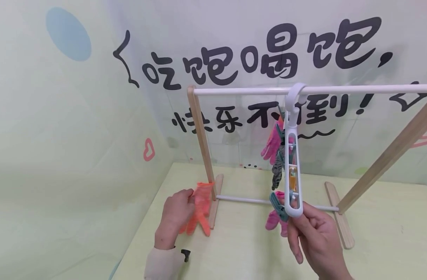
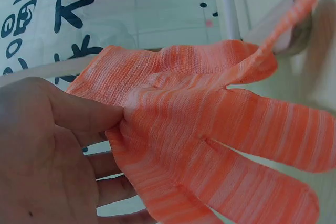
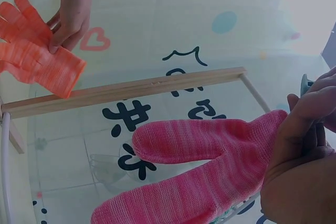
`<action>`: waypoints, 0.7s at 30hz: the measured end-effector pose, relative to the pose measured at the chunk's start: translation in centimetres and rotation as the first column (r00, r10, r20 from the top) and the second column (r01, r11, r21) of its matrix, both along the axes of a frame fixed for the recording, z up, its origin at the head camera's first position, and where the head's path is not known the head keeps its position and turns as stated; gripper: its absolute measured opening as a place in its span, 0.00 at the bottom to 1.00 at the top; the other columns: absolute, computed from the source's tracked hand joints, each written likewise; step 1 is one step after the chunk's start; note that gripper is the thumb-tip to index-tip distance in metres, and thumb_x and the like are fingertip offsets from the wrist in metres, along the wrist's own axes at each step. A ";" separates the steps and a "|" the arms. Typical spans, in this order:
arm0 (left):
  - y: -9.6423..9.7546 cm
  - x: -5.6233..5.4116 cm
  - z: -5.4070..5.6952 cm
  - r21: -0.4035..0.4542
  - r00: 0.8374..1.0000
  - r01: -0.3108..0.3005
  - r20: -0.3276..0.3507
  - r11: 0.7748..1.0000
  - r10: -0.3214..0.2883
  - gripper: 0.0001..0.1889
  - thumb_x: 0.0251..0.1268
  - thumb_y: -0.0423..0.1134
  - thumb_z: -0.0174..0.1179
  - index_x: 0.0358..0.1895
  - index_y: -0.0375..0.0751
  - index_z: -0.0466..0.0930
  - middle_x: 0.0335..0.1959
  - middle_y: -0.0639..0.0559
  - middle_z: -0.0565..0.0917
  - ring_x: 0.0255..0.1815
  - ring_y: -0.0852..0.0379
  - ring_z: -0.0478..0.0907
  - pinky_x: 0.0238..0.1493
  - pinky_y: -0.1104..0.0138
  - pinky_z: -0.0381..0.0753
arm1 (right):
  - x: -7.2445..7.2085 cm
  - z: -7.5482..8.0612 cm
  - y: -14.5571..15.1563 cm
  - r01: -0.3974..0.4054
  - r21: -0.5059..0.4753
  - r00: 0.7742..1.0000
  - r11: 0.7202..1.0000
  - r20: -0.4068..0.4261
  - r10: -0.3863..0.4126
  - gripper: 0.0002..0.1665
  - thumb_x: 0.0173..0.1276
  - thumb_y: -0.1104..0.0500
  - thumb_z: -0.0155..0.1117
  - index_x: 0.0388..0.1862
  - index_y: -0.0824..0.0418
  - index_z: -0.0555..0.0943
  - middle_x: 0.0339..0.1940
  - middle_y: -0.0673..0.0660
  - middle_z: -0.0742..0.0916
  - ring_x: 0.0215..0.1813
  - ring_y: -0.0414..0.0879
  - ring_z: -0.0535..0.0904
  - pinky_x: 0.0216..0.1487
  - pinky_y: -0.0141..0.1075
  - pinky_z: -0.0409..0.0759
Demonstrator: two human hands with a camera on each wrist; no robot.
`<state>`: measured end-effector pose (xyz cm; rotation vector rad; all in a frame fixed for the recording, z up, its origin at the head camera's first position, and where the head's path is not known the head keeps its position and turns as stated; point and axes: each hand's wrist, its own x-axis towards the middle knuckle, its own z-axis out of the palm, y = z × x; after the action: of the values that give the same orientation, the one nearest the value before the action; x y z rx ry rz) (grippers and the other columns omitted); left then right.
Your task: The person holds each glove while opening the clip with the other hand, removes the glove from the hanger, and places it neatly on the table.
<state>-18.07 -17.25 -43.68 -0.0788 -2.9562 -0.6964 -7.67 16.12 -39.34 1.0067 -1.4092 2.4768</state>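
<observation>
My left hand (image 1: 176, 212) pinches an orange striped knit glove (image 1: 202, 200) near its cuff, between thumb and fingers. In the left wrist view the glove's fingers (image 2: 278, 129) spread away from the hand. A white plastic hanger (image 1: 287, 171) hooks over the rack's top bar. At its near end my right hand (image 1: 318, 237) grips the hanger, some fingers hidden behind it. Beside that hand, a teal clothespin (image 1: 279, 207) is at the hanger's near end, with a pink glove (image 3: 194, 145) hanging there. Farther along hang a dark patterned item (image 1: 277, 171) and another pink glove (image 1: 270, 146).
The rack has a white top bar (image 1: 241, 91), wooden side posts (image 1: 202, 140) and a white lower bar (image 1: 248, 200). It stands on a pale tabletop (image 1: 234, 241). Behind it hangs a printed cloth (image 1: 227, 31) with black characters. A small black object (image 1: 186, 255) lies by the left sleeve.
</observation>
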 end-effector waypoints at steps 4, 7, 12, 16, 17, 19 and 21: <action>-0.8 -0.6 -0.6 -0.022 0.999 -0.017 0.031 1.000 0.018 0.19 0.75 0.36 0.55 0.63 0.33 0.82 0.59 0.36 0.87 0.57 0.34 0.86 0.57 0.43 0.84 | 0.1 0.0 0.1 0.017 0.026 1.000 1.000 0.016 -0.017 0.30 0.80 0.79 0.28 0.70 0.74 0.73 0.17 0.62 0.73 0.08 0.52 0.64 0.14 0.39 0.58; -1.3 -1.0 -1.2 -0.028 0.998 -0.044 0.054 0.999 0.046 0.20 0.76 0.36 0.54 0.65 0.33 0.80 0.61 0.36 0.86 0.59 0.34 0.85 0.59 0.43 0.84 | 0.0 0.0 0.1 0.014 0.019 1.000 1.000 0.015 -0.014 0.30 0.79 0.80 0.28 0.68 0.75 0.74 0.17 0.62 0.76 0.08 0.52 0.64 0.15 0.39 0.58; -1.9 -1.9 -2.5 -0.009 0.994 -0.093 0.050 0.996 0.093 0.16 0.77 0.35 0.55 0.59 0.34 0.83 0.48 0.37 0.88 0.46 0.38 0.86 0.50 0.47 0.85 | 0.1 -0.1 0.1 0.020 0.015 1.000 1.000 0.013 -0.020 0.30 0.79 0.80 0.28 0.67 0.76 0.74 0.17 0.61 0.76 0.08 0.52 0.64 0.15 0.40 0.58; -2.4 -2.6 -3.7 -0.032 0.992 -0.122 0.027 0.992 0.123 0.12 0.75 0.33 0.57 0.54 0.34 0.84 0.38 0.39 0.84 0.35 0.44 0.82 0.42 0.49 0.84 | 0.2 0.1 0.1 0.035 0.040 0.999 0.999 0.029 -0.036 0.30 0.80 0.79 0.29 0.70 0.74 0.73 0.17 0.62 0.73 0.08 0.52 0.64 0.15 0.41 0.59; -2.5 -2.7 -4.0 -0.040 0.991 -0.129 0.021 0.991 0.129 0.12 0.74 0.32 0.57 0.54 0.33 0.84 0.39 0.39 0.84 0.35 0.44 0.82 0.42 0.48 0.85 | 0.2 0.1 0.1 0.037 0.041 0.999 0.998 0.026 -0.038 0.30 0.80 0.79 0.29 0.70 0.74 0.74 0.16 0.62 0.73 0.08 0.52 0.64 0.15 0.41 0.59; -2.8 -3.0 -4.5 -0.063 0.990 -0.142 0.013 0.988 0.143 0.13 0.73 0.31 0.57 0.55 0.31 0.83 0.40 0.38 0.84 0.37 0.42 0.83 0.43 0.46 0.85 | 0.0 0.1 0.0 0.025 0.023 1.000 0.999 0.007 -0.025 0.29 0.79 0.80 0.28 0.68 0.76 0.74 0.17 0.62 0.74 0.08 0.52 0.64 0.14 0.39 0.59; -3.0 -3.1 -5.0 -0.082 0.988 -0.153 0.009 0.985 0.154 0.14 0.70 0.29 0.57 0.55 0.30 0.82 0.41 0.37 0.84 0.40 0.40 0.84 0.43 0.44 0.85 | -0.1 0.0 -0.1 0.015 0.006 1.000 1.000 -0.004 -0.015 0.29 0.79 0.80 0.28 0.65 0.76 0.75 0.18 0.61 0.76 0.08 0.52 0.64 0.14 0.37 0.59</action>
<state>-21.21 -20.21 -48.64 0.1475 -2.9639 -0.5599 -7.74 16.04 -39.29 0.9979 -1.4189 2.4598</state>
